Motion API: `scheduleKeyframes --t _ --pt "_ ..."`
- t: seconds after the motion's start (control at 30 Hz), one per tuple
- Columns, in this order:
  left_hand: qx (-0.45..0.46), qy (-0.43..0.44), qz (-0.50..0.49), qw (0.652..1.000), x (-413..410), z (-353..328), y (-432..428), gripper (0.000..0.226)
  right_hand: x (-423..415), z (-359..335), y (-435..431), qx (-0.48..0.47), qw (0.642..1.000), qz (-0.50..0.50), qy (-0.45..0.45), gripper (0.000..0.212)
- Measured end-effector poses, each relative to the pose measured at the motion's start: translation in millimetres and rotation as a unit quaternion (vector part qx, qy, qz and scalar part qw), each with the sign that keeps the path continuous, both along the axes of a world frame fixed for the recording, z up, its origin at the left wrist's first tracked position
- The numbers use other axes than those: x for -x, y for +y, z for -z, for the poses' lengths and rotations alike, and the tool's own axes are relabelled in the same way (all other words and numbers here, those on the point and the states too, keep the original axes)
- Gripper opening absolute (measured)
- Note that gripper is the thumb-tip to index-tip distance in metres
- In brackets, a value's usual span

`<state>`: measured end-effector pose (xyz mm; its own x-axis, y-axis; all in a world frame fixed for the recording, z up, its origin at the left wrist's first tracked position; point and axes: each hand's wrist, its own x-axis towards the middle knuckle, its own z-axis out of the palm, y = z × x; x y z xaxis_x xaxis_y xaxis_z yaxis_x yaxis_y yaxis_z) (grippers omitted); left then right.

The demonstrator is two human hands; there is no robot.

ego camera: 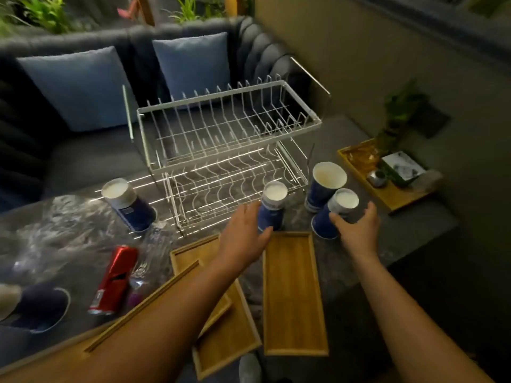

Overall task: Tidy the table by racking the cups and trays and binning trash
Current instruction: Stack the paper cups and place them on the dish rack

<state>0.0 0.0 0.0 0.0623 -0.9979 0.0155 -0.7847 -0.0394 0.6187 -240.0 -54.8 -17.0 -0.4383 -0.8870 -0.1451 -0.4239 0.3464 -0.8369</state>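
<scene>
A white two-tier wire rack stands at the back of the table. Blue paper cups sit around it: one upside down in front of the rack, one upside down at the right, one upright behind it, one tilted at the left, one lying at the far left. My left hand is open, fingers beside the middle cup. My right hand curls around the right cup, touching it. Bamboo trays lie below my hands: one on the right, another under my left arm.
A crushed red can and crumpled clear plastic lie at the left. A bamboo tray with small items and a plant sits at the back right. Behind the table is a grey sofa with blue cushions.
</scene>
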Motion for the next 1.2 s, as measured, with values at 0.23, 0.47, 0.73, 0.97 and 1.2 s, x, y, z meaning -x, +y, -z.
scheduleKeyframes --t 0.23,0.47,0.73,0.97,1.2 --pt "-0.031 -0.074 -0.007 0.997 22 7 -68 0.090 10 14 -25 -0.001 0.999 -0.028 -0.015 0.114" --pt "-0.054 -0.087 0.000 0.995 22 19 -87 0.079 21 27 -25 0.024 0.997 -0.065 0.013 0.085" --pt "-0.019 0.063 -0.055 0.996 15 22 -71 0.072 23 29 -25 0.022 0.995 -0.095 -0.013 0.073" --pt "0.057 0.142 -0.110 0.982 -3 9 -46 0.068 26 14 -7 0.079 0.995 -0.066 -0.009 0.068" --pt "0.025 0.404 -0.213 0.889 -34 8 4 0.064 10 -1 28 0.125 0.984 -0.056 -0.118 0.071"
